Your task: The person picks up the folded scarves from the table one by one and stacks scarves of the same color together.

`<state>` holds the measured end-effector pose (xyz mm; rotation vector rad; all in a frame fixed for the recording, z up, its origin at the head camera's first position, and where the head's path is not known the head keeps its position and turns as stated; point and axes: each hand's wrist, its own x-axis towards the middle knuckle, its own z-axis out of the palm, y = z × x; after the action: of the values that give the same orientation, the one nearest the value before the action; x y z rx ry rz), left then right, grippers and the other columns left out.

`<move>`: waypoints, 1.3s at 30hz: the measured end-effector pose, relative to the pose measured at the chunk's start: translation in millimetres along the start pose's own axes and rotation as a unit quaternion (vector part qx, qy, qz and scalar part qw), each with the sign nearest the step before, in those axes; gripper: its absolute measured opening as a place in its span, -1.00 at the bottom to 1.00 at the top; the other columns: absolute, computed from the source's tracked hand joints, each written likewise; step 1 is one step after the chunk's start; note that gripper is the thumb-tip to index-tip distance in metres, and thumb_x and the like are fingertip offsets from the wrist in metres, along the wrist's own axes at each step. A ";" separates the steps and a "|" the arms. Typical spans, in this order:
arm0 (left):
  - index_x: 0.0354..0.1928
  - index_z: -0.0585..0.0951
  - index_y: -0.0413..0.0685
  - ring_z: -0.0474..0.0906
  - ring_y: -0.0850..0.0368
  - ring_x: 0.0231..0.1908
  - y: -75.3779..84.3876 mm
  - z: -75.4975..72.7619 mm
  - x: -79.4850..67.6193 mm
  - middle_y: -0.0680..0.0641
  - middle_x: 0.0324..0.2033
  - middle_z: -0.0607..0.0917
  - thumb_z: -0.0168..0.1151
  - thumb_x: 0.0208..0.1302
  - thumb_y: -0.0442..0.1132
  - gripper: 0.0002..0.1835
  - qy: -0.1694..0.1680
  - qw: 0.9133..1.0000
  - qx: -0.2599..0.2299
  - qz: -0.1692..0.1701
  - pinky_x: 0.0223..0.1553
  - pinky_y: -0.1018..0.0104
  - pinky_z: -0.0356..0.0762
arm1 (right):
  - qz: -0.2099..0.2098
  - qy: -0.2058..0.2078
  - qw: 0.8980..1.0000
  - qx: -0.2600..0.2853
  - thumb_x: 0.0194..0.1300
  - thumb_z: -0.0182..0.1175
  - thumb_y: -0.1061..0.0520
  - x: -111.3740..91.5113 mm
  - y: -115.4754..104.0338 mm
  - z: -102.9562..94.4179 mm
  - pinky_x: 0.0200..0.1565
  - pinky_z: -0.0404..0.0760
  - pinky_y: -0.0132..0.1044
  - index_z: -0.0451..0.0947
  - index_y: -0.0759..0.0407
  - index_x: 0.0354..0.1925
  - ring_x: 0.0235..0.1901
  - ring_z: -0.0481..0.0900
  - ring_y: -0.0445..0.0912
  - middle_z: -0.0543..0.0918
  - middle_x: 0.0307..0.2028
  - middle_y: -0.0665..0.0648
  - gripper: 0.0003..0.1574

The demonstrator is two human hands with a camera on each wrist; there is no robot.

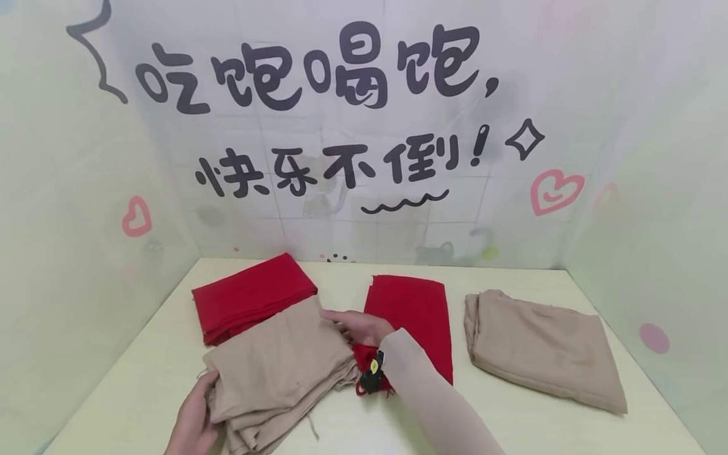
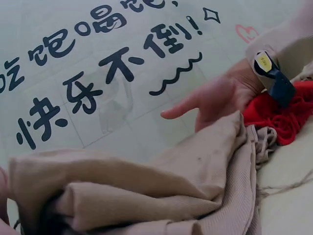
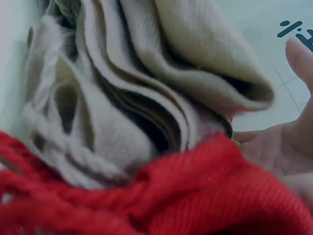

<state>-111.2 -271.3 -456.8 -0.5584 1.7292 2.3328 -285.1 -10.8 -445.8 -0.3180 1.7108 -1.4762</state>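
A folded beige scarf [image 1: 279, 366] with layered edges and loose fringe lies at front left, between both hands. My left hand [image 1: 196, 414] grips its left edge; most of those fingers are hidden beneath or behind the cloth. At the upper right corner is my right hand [image 1: 361, 327], thumb extended, its palm facing the scarf in the left wrist view and the fingers partly hidden by it. The right wrist, wearing a dark band with a yellow face [image 1: 373, 366], overlaps the fringed end of a folded red scarf [image 1: 412, 316].
Another folded red scarf [image 1: 256, 291] lies at back left, partly behind the beige one. A second folded beige scarf [image 1: 546, 354] rests on the right side of the pale table [image 1: 341, 426]. Printed wall sheets [image 1: 318, 221] enclose the back and sides.
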 end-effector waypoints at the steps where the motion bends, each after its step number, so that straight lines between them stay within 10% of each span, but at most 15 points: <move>1: 0.47 -0.45 0.10 0.22 0.53 0.10 -1.2 -0.1 0.6 0.36 0.15 0.19 -0.47 0.45 0.23 -0.24 -0.007 1.000 0.001 0.000 0.40 0.29 0.00 | 0.001 -0.003 1.000 0.000 0.30 0.07 -0.20 0.0 0.3 0.6 0.36 0.12 0.14 -0.01 0.24 0.44 0.34 0.12 0.18 0.16 0.36 0.28 -0.04; 7: 0.48 -0.41 0.22 0.24 0.59 0.02 -2.2 1.0 1.9 0.43 0.09 0.18 -0.45 0.39 0.34 -0.21 -0.020 1.000 0.010 -0.009 0.16 0.47 0.14 | 0.002 -0.011 1.000 -0.001 0.29 0.13 -0.12 0.1 1.5 2.5 0.31 0.27 0.05 0.25 0.25 0.29 0.17 0.40 0.05 0.44 0.13 0.20 -0.25; 17: 0.46 -0.50 0.13 -0.02 0.34 0.26 0.3 11.6 8.3 0.12 0.41 -0.20 -0.27 0.43 0.24 -0.13 -0.018 1.000 -0.002 -0.010 0.46 0.18 -0.26 | 0.028 0.058 0.997 -0.045 0.09 0.33 0.02 -6.6 7.9 5.3 -0.06 0.60 -0.15 0.54 0.25 -0.11 -0.26 0.60 -0.07 0.65 -0.24 0.13 -0.55; 26: 0.32 -0.01 0.05 0.43 0.54 -0.11 -0.8 17.4 10.0 0.38 -0.14 0.45 -0.11 0.44 -0.01 -0.47 0.012 0.999 0.040 0.017 0.02 0.51 0.43 | 0.036 0.110 0.993 -0.022 0.03 0.35 0.10 -17.8 18.6 9.8 -0.03 0.57 -0.12 0.47 0.31 -0.12 -0.22 0.56 -0.03 0.60 -0.22 0.17 -0.52; 39: 0.44 -0.15 -0.19 0.45 0.56 -0.20 11.7 16.9 32.3 -0.11 0.27 0.22 -0.02 0.37 -0.23 -0.25 0.026 0.994 0.098 0.037 -0.05 0.51 0.48 | 0.006 0.146 0.989 -0.002 0.09 0.31 0.22 -35.0 23.2 13.1 0.03 0.53 -0.05 0.40 0.33 0.03 -0.14 0.54 0.00 0.56 -0.13 0.18 -0.47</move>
<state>-148.1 -261.2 -455.3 -0.5331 2.0058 2.1797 -246.6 9.7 -451.7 -0.0960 1.9398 -1.5718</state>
